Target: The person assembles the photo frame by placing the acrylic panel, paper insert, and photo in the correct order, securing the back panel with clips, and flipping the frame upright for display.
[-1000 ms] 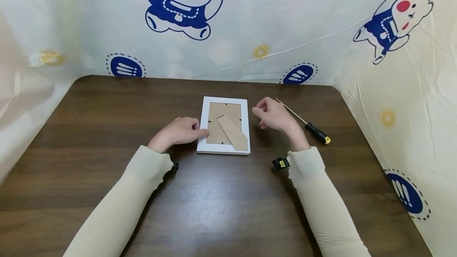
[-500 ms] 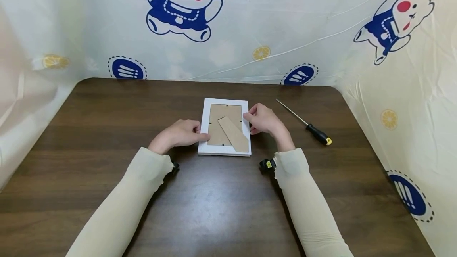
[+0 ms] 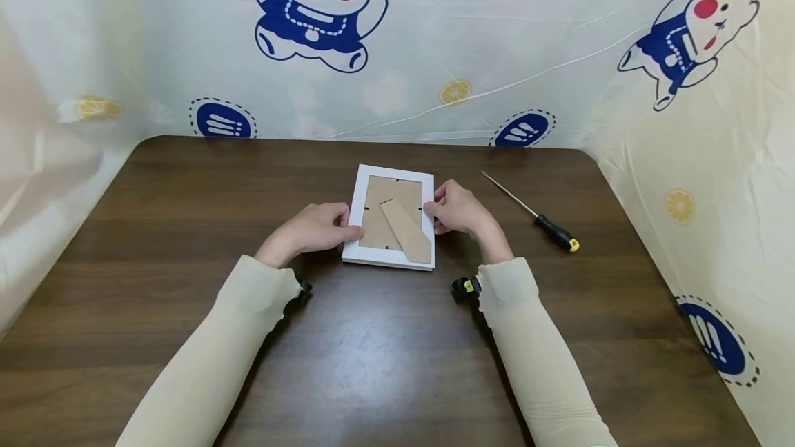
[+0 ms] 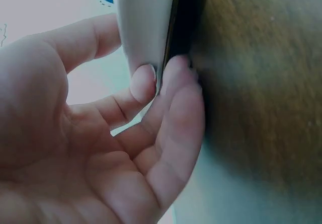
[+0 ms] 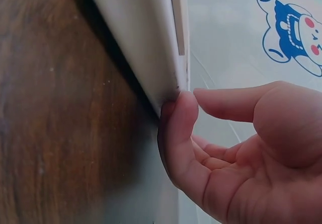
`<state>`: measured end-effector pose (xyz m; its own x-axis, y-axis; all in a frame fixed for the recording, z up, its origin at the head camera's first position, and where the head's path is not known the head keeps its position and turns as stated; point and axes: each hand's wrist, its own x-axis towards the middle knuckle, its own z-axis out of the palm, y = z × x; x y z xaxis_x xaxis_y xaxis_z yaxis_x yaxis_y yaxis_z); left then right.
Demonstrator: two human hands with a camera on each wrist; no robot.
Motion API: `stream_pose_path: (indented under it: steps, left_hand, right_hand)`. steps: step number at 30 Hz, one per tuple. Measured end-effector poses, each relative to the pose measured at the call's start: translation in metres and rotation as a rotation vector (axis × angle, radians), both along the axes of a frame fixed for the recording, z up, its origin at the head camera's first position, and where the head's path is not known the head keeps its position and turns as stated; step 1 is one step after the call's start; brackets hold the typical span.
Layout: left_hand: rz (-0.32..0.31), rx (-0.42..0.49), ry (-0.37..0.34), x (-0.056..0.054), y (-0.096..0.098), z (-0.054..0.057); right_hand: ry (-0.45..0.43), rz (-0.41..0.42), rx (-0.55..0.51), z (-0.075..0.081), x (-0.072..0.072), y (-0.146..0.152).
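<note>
A white photo frame (image 3: 388, 259) lies back side up, its brown backing board (image 3: 376, 232) and slanted easel stand (image 3: 406, 234) facing me. My left hand (image 3: 315, 227) pinches its left edge, thumb on top and fingers underneath; the left wrist view shows those fingertips under the white side of the frame. At the opposite edge, my right hand (image 3: 461, 211) holds the frame between thumb and fingers. The right wrist view shows the right index finger (image 5: 180, 128) against the frame's corner. The frame is slightly tilted, with a dark gap beneath it. Its front is hidden.
A screwdriver (image 3: 555, 233) with a black and yellow handle lies on the brown wooden table (image 3: 373, 364), right of my right hand, its shaft pointing to the back left. A printed curtain (image 3: 497, 33) hangs behind the table and along its sides.
My right hand has moved left, from near the screwdriver to the right edge of the photo frame. The frame has since tilted and turned a little. The left hand keeps its hold.
</note>
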<state>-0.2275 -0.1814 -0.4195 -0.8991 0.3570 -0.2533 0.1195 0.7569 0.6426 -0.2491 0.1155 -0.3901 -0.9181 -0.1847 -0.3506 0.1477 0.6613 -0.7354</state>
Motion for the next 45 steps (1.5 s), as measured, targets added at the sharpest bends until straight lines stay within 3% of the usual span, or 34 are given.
stream_pose_path:
  steps: [3,8,18,24,30,36,40,45]
  left_hand:
    - [0.016,0.059,-0.055,0.018,0.009,0.032]
    - [0.063,0.121,-0.074,0.019,0.009,0.034]
    - [0.144,0.233,-0.114,0.013,0.005,0.041]
    - [0.182,0.27,-0.092,0.013,0.005,0.049]
    - [0.214,0.275,0.05,0.015,0.01,0.056]
    - [0.244,0.236,0.269,0.02,0.015,0.063]
    - [0.255,0.246,0.388,0.022,0.019,0.067]
    - [0.246,0.261,0.478,0.026,0.025,0.07]
  right_hand:
    - [-0.007,0.002,-0.007,-0.001,0.0,0.002]
    - [-0.015,0.002,-0.032,-0.002,0.0,0.002]
    - [-0.074,-0.026,-0.206,-0.006,-0.004,0.002]
    - [-0.094,-0.024,-0.252,-0.003,-0.003,0.004]
    - [0.035,-0.032,-0.266,0.001,-0.002,0.005]
    - [0.179,-0.053,-0.404,0.007,-0.003,0.001]
    - [0.203,-0.079,-0.482,0.016,0.0,-0.004]
    - [0.191,-0.112,-0.555,0.025,0.004,-0.006]
